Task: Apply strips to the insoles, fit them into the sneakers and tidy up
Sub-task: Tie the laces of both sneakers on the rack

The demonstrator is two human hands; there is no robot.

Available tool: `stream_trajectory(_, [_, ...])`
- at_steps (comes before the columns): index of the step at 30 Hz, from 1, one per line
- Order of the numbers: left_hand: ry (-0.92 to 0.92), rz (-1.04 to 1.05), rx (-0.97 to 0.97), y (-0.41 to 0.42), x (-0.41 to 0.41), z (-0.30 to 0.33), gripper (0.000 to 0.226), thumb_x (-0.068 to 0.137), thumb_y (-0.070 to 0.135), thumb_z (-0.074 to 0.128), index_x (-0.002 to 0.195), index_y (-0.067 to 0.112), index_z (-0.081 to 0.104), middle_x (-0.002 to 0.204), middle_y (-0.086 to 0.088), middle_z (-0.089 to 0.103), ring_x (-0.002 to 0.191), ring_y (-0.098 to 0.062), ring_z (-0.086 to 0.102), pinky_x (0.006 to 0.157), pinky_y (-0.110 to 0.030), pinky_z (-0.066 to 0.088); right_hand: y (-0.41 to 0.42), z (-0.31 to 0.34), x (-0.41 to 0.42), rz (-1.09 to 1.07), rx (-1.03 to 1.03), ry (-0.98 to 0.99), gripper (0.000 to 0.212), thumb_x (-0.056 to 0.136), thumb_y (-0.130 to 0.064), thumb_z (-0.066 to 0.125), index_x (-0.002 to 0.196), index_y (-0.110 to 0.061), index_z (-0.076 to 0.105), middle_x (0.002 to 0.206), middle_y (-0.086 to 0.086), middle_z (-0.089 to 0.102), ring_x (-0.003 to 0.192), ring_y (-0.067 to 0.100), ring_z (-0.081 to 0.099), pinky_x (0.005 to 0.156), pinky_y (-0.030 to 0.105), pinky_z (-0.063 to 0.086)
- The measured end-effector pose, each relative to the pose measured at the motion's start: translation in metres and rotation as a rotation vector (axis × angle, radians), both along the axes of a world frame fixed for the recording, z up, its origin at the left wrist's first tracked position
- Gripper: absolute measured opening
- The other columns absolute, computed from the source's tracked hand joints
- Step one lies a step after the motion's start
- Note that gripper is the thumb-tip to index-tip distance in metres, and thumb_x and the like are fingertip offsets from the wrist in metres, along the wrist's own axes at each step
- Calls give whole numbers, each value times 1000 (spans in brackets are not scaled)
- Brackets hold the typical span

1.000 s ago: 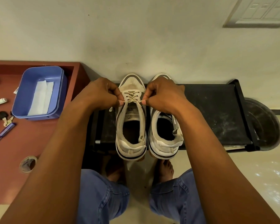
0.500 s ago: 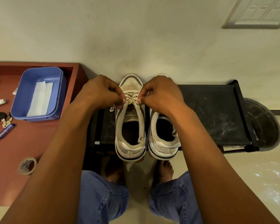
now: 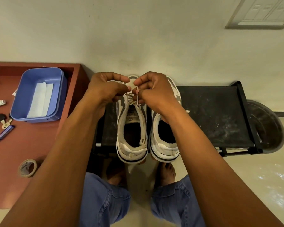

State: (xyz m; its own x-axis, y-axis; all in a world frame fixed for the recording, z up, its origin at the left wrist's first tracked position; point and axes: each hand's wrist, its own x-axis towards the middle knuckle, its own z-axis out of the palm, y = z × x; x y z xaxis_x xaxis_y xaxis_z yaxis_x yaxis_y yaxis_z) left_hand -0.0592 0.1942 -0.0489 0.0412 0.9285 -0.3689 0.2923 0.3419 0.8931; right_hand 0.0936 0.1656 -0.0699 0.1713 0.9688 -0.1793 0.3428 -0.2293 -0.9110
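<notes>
Left hand: your left hand [image 3: 105, 89] pinches a lace end over the left sneaker [image 3: 132, 126], fingers curled
Right hand: your right hand [image 3: 154, 90] pinches the laces [image 3: 131, 98] too
Sneakers: side by side with the right sneaker [image 3: 164, 136] on the black table [image 3: 211, 115]
Bin: blue bin [image 3: 39, 94] on the red table [image 3: 23, 145]

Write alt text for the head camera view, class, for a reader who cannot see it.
Two hands, left hand and right hand, pinch the laces of the left sneaker, which stands beside its pair on a black bench. A blue tub sits on a red table.
</notes>
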Motion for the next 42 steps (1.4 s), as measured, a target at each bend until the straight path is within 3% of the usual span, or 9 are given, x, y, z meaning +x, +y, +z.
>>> stream_trajectory(6, [21, 28, 92, -1, -2, -1, 24, 80, 7, 83, 102, 14, 76, 89, -9, 79, 76, -16, 73, 74, -28, 61, -3, 4, 0, -15, -5, 129, 20, 87, 1, 71, 103, -13, 71, 86, 10, 76, 77, 21, 76, 76, 46, 64])
stream_trajectory(10, [-164, -8, 79, -1, -5, 4, 27, 82, 3, 82, 107, 7, 74, 96, -15, 78, 87, -25, 78, 75, -36, 65, -3, 4, 0, -27, 37, 146, 26, 85, 8, 67, 101, -12, 73, 92, 10, 76, 75, 25, 76, 70, 48, 64])
stream_trajectory(13, [-167, -79, 109, -1, -5, 4, 27, 82, 3, 80, 108, 5, 73, 96, -15, 78, 87, -27, 78, 73, -37, 65, -3, 5, 1, -16, 74, 128, 27, 84, 5, 70, 100, -15, 75, 98, 4, 74, 76, 25, 76, 66, 47, 64])
stream_trajectory(20, [-239, -38, 330, 2, 1, -1, 32, 85, 1, 78, 116, 6, 72, 105, -9, 78, 99, -18, 76, 84, -30, 62, -3, 8, 2, 20, 41, 238, 24, 86, 5, 69, 105, -7, 76, 90, 12, 77, 83, 31, 76, 78, 48, 63])
stream_trajectory(25, [-251, -72, 370, 3, 6, -4, 29, 87, -2, 75, 115, 3, 72, 100, -11, 79, 96, -20, 77, 86, -29, 61, -6, 10, -2, 82, 91, 258, 8, 89, -5, 74, 96, -4, 77, 85, 18, 76, 69, 20, 69, 70, 33, 59])
stream_trajectory(29, [-134, -158, 451, 5, 6, -9, 19, 101, 14, 62, 117, 9, 73, 98, -7, 76, 87, -22, 75, 79, -34, 63, -5, 10, -2, 59, 102, 286, 7, 93, -5, 70, 93, 0, 75, 85, 18, 76, 69, 20, 70, 66, 31, 58])
stream_trajectory(34, [87, -322, 458, 5, 4, -13, 30, 110, 26, 42, 119, 19, 70, 99, -1, 71, 85, -15, 73, 74, -35, 63, -6, 11, 1, -15, 64, 363, 6, 91, 0, 71, 96, 3, 70, 84, 21, 76, 77, 38, 76, 73, 53, 63])
stream_trajectory(38, [153, -345, 436, 7, 2, -11, 18, 98, 21, 61, 111, 25, 73, 93, 1, 72, 80, -7, 67, 73, -29, 51, -4, 11, 3, -116, 24, 358, 19, 84, -1, 78, 99, -3, 66, 82, 18, 76, 72, 32, 76, 70, 56, 63])
stream_trajectory(42, [228, -390, 450, 4, -2, -7, 22, 79, 29, 75, 100, 25, 77, 92, 7, 75, 82, -10, 71, 82, -37, 60, -2, 8, 5, -189, 6, 300, 29, 80, -5, 82, 94, -17, 60, 87, 18, 75, 73, 29, 77, 66, 50, 64])
